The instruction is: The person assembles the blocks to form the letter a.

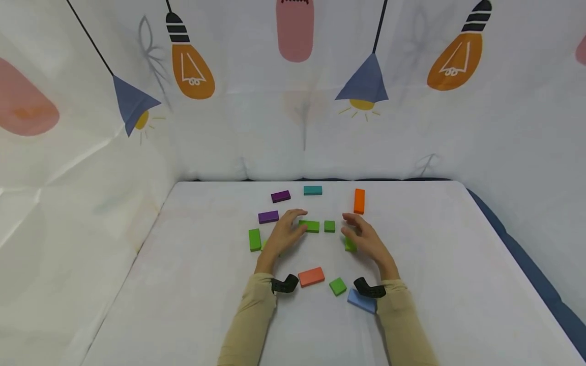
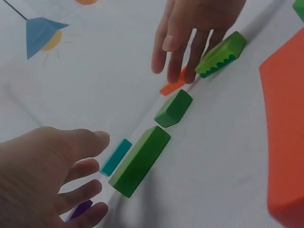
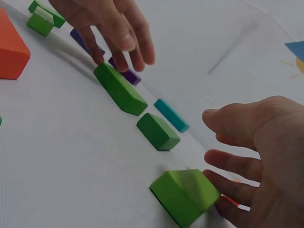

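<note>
My left hand (image 1: 289,229) hovers with relaxed fingers at the left end of a long green block (image 1: 312,226), holding nothing. In the left wrist view that hand (image 2: 71,175) sits just short of the long green block (image 2: 140,160). A small green block (image 1: 329,226) lies to its right. My right hand (image 1: 354,231) is spread loosely, and its fingers (image 3: 228,187) rest against the side of another green block (image 3: 185,194), seen under the palm as the green block (image 1: 350,245) in the head view.
Around the hands on the white table (image 1: 192,284) lie two purple blocks (image 1: 281,196) (image 1: 268,217), a teal block (image 1: 313,190), an orange block (image 1: 359,201), a green block (image 1: 254,239), a coral block (image 1: 311,276), a green square (image 1: 338,286) and a blue block (image 1: 361,301). Cloth walls enclose three sides.
</note>
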A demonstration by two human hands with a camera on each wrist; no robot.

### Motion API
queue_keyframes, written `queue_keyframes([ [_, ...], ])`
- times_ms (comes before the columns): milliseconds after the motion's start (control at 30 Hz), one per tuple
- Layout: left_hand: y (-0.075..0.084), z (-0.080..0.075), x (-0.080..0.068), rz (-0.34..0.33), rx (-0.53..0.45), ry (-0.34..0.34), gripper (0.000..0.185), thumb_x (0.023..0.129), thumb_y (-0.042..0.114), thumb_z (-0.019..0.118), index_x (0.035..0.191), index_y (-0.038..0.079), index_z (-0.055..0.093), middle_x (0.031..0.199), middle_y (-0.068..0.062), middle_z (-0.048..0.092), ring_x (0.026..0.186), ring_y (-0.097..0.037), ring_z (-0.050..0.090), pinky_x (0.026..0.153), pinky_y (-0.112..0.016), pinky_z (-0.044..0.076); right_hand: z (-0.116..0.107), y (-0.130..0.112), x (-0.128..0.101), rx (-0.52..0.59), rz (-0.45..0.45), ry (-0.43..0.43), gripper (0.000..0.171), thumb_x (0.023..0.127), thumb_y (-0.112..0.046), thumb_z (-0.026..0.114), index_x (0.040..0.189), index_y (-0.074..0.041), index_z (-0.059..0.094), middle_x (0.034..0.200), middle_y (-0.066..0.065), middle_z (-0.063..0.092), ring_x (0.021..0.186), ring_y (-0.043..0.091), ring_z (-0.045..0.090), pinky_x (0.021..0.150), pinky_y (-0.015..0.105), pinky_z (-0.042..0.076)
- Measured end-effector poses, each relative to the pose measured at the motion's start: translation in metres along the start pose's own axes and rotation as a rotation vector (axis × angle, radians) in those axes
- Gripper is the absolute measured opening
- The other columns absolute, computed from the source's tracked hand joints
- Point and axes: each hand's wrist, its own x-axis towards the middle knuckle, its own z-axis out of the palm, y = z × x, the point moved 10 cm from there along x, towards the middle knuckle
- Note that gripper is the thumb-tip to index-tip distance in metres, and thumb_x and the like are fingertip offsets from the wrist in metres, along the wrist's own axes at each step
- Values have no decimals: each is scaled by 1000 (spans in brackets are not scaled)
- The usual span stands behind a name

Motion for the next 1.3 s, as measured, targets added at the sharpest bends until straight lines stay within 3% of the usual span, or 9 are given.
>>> queue_keyframes([
  [300, -8, 23, -3, -20, -43, -83, 41, 84, 27, 59, 123, 14, 50, 123, -3, 52, 114, -19, 48, 95, -36, 40, 8, -20, -11, 33, 37, -59, 46, 89, -24, 53, 131, -9, 40, 133, 15, 42, 124, 33, 36, 104, 52, 24],
  [467, -16, 32, -5, -24, -2, -129, 41, 82, 30, 61, 120, 18, 52, 120, 3, 53, 115, -13, 47, 98, -32, 38, 15, -23, -6, 47, 35, -132, 47, 89, -23, 53, 130, -6, 40, 132, 17, 43, 123, 33, 37, 104, 52, 24],
  [633, -14, 35, -7, 24, 6, -140, 40, 81, 29, 63, 119, 18, 53, 118, 5, 55, 114, -12, 48, 99, -33, 36, 23, -11, 7, 3, -16, -152, 48, 85, -31, 57, 127, -11, 45, 128, 8, 49, 118, 25, 42, 103, 48, 27],
  [833, -13, 32, -7, 21, 13, -100, 36, 81, 23, 63, 116, 17, 56, 115, 4, 57, 112, -12, 48, 99, -34, 35, 30, -3, 15, -86, -43, -141, 46, 84, -32, 59, 125, -16, 47, 126, -1, 50, 119, 20, 42, 104, 47, 28],
  [933, -16, 30, -6, -8, 16, -77, 33, 82, 21, 62, 115, 20, 56, 115, 7, 57, 113, -10, 48, 99, -32, 36, 27, -4, 15, -117, -49, -114, 44, 84, -29, 60, 125, -18, 47, 126, -1, 50, 117, 19, 43, 103, 45, 29],
  [1300, -22, 20, 6, -6, 24, 1, 29, 82, 17, 62, 111, 19, 58, 111, 6, 59, 109, -10, 51, 95, -31, 40, 17, -7, 28, -150, -80, -62, 42, 83, -24, 61, 122, -16, 49, 122, 1, 52, 115, 21, 46, 100, 44, 33],
])
